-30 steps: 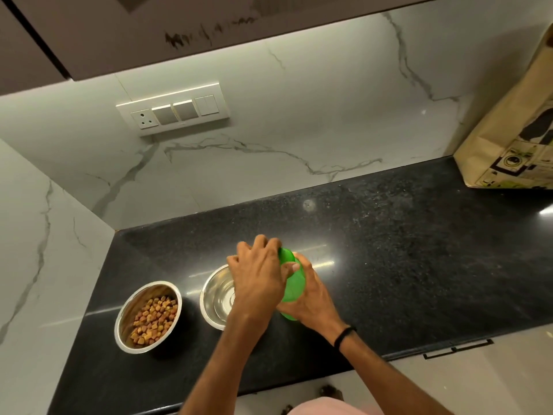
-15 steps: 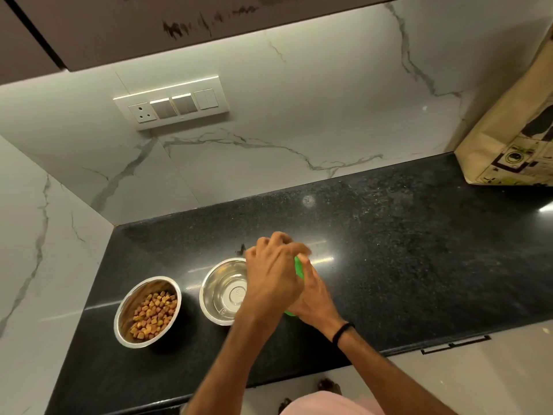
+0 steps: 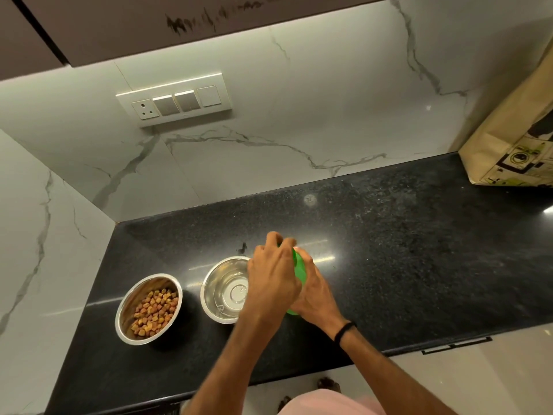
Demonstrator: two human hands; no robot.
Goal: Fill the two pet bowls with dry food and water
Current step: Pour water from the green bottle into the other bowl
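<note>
Right now both hands are wrapped on a bright green plastic bottle point(image 3: 299, 266) that stands on the black speckled stone table point(image 3: 419, 250), just at 3 o'clock of the empty round steel bowl point(image 3: 224, 290). The left hand point(image 3: 273, 275) is closed over the bottle's top, apparently on the cap, while the right hand point(image 3: 314, 298) is clamped round its lower body; most of the bottle is hidden between them.

The second round steel bowl, holding brown dry kibble point(image 3: 149, 308), sits at 9 o'clock of the empty one, near but not touching it. So the food half looks done and the water half is not yet begun.

What could go wrong:
- A cap that gives suddenly could jerk the bottle and slop water over the table.
- The left forearm hangs over the empty bowl's rim; a dropped elbow could tip or shove it.
- A hard squeeze by the right hand on an opened bottle could spurt water toward the kibble.

As for writing, the tan paper bag point(image 3: 514, 145) at 2 o'clock carries dark printed graphics, but no word can be read. The white wall switch panel point(image 3: 175, 98) shows no lettering either.
</note>
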